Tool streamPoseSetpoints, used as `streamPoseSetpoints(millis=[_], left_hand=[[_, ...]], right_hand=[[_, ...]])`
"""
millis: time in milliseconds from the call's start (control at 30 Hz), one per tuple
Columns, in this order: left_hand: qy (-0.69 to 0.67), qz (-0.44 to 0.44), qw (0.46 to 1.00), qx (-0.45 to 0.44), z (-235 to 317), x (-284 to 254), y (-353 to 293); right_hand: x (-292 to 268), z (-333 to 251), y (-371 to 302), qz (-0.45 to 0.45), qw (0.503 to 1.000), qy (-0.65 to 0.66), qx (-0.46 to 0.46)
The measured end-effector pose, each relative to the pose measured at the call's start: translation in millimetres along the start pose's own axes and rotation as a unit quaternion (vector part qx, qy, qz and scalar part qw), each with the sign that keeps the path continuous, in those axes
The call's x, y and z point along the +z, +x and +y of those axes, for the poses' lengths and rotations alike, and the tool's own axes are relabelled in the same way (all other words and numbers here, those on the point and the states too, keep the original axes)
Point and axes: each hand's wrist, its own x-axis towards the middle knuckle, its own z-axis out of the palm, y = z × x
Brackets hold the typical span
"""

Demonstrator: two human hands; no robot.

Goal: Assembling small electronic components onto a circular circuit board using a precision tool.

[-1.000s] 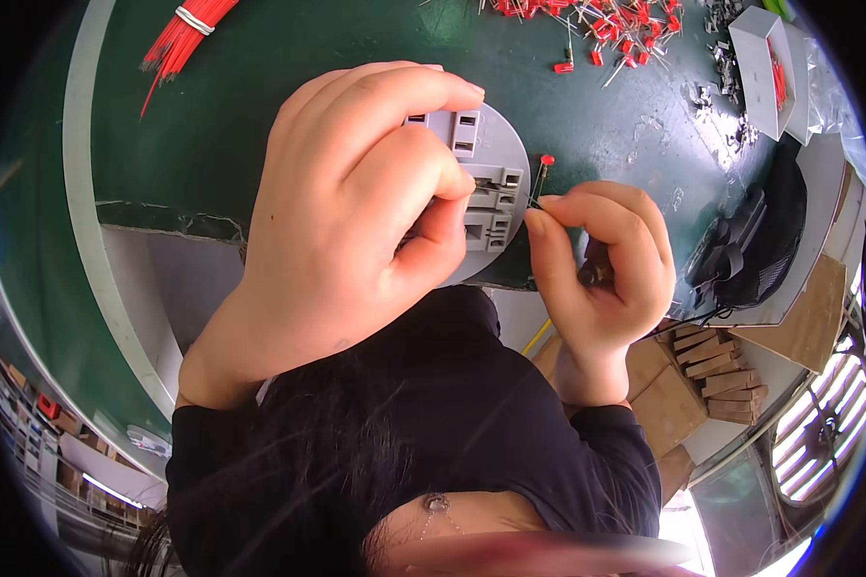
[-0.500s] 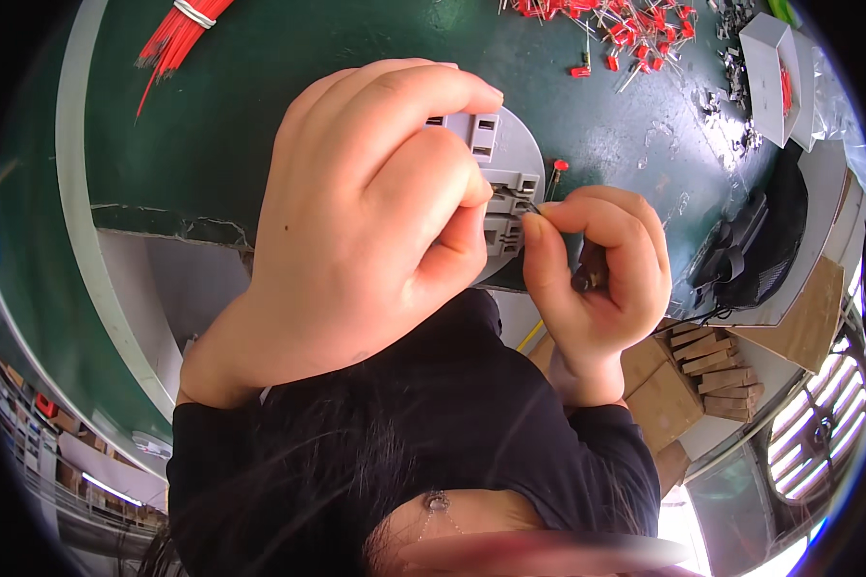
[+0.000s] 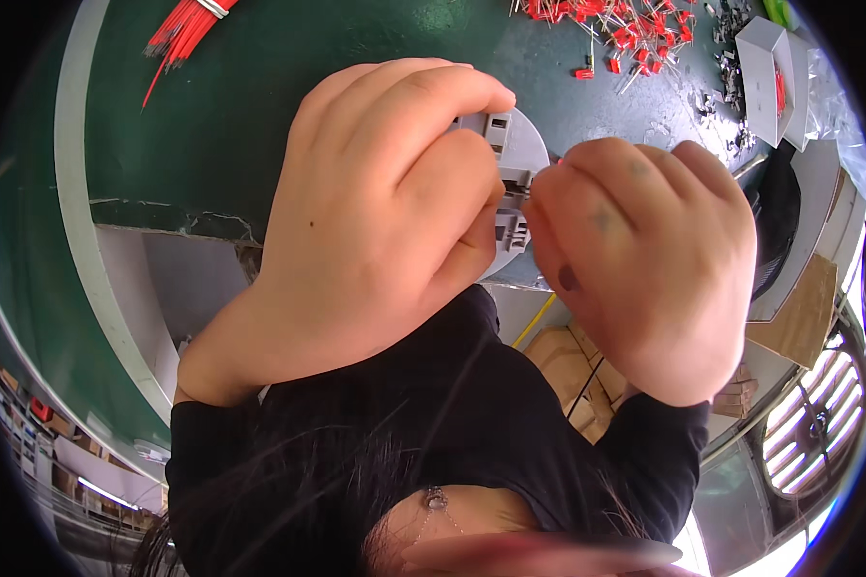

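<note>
A round grey plastic base [image 3: 526,144] with raised rectangular slots and small metal contacts lies at the table's near edge. My left hand [image 3: 380,221] is closed over its left side, with thumb and index finger pinched at the middle slots. The hand hides much of the base. My right hand [image 3: 649,260] is closed at the base's right side, back of the hand upward and fingertips bunched beside the slots. Whatever it pinches is hidden; a small dark spot shows near its thumb side.
Loose red LEDs [image 3: 645,38] with wire legs lie at the far right, beside small metal pieces [image 3: 731,67]. A white box [image 3: 760,87] stands further right. Red wires [image 3: 185,34], tied in a bundle, lie far left. The green table [image 3: 192,135] has a chipped near edge.
My right hand has turned over from palm-side view to back-of-hand view and moved slightly right and up. The left hand and the base have shifted a little to the right.
</note>
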Motion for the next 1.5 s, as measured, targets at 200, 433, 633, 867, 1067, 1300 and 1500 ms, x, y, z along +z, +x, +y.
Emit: streamPoseSetpoints(millis=[200,433,633,867,1067,1300,1500], left_hand=[[-0.006,-0.001,1.000,0.003,1,0,-1],[-0.011,-0.001,1.000,0.004,-3,0,0],[-0.006,-0.001,1.000,0.002,-1,-1,-1],[0.007,-0.011,1.000,0.002,-1,-3,1],[0.003,-0.018,1.000,0.007,0,-1,2],[0.002,-0.018,1.000,0.008,-3,-3,0],[0.007,-0.020,1.000,0.019,-2,-1,2]], right_hand=[[-4,-7,-6,-0.022,0.998,0.036,0.051],[11,3,-19,0.060,0.994,0.084,0.020],[30,7,-28,0.124,0.977,0.167,0.054],[24,14,-21,0.096,0.978,0.182,0.042],[15,-21,-43,-0.004,0.991,-0.130,0.030],[24,11,-48,0.020,1.000,-0.012,0.015],[26,-8,-55,0.043,0.996,-0.077,0.033]])
